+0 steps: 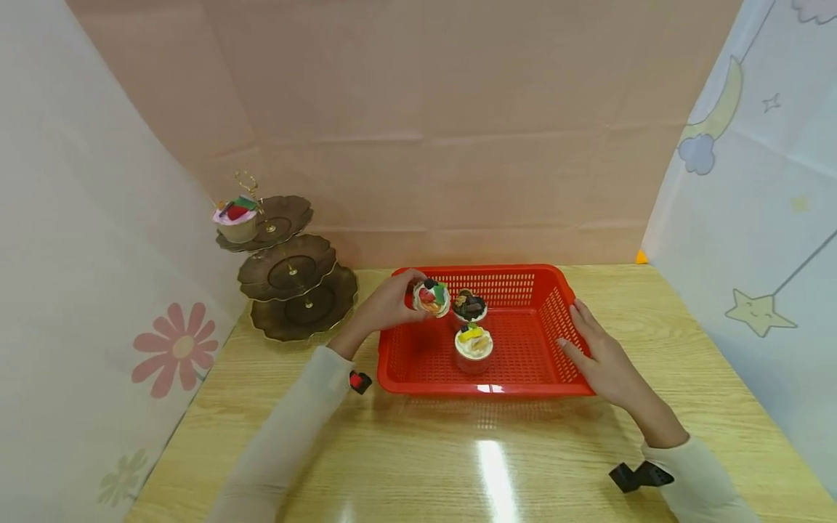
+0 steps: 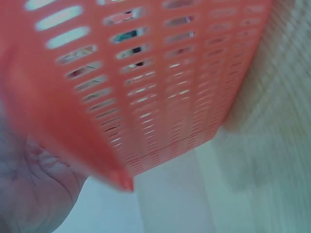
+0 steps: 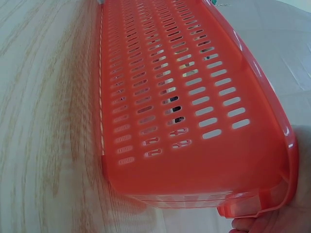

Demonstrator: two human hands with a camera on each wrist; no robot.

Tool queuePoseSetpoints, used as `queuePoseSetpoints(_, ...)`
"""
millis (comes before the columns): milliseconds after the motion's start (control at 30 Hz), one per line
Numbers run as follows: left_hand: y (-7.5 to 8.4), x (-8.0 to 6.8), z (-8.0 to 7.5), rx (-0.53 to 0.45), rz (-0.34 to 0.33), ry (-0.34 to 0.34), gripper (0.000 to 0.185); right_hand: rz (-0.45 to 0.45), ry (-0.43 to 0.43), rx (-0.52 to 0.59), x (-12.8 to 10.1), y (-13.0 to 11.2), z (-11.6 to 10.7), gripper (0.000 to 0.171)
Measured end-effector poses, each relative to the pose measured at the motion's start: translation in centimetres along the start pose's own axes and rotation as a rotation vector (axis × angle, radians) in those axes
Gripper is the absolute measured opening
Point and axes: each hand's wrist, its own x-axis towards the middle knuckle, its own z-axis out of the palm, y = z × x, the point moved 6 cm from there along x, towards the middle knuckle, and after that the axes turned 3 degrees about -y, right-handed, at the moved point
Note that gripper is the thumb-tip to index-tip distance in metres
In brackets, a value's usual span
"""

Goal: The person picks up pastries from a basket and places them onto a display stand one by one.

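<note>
Inside, bare basket floor [image 1: 516, 349] near right hand [image 1: 604, 365].

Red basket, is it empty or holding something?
Not empty: in the head view, a yellow-topped cupcake and a dark-topped cupcake sit inside the red basket.

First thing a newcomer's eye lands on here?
Likely the bright red basket mid-table, with a yellow-topped cupcake and a dark-topped cupcake inside. Next, the berry-topped cupcake in the left hand, at the basket's left end. Then the dark three-tier stand at back left, a pink cupcake on its top tier.
</note>
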Motion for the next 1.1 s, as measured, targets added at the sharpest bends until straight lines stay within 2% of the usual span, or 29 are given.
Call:
queuePoseSetpoints(200,0.3,-1.5,-2.6,-0.062,0.031,0.050,0.068,0.001,0.004,-0.003,0.1,0.0,-0.1,0.074)
queuePoseSetpoints(467,0.4,-3.3,-5.5,-0.094,0.026,0.144,0.067,0.004,-0.004,0.000,0.1,0.2,0.0,0.074)
queuePoseSetpoints(633,0.3,-4.3,-7.0,-0.134,0.000,0.224,0.069,0.005,-0.004,0.004,0.1,0.0,0.0,0.074)
queuePoseSetpoints(733,0.3,-4.7,-7.7,-0.130,-0.004,0.255,0.069,0.005,-0.004,0.005,0.1,-0.1,0.0,0.074)
queuePoseSetpoints(933,0.1,-5.6,-8.8,-0.111,-0.028,0.272,0.068,0.008,-0.003,0.005,0.0,-0.2,-0.1,0.074)
queuePoseSetpoints(1100,0.4,-6.5,-10.8,-0.075,-0.006,0.355,0.065,0.008,-0.003,0.005,0.0,-0.2,-0.1,0.074)
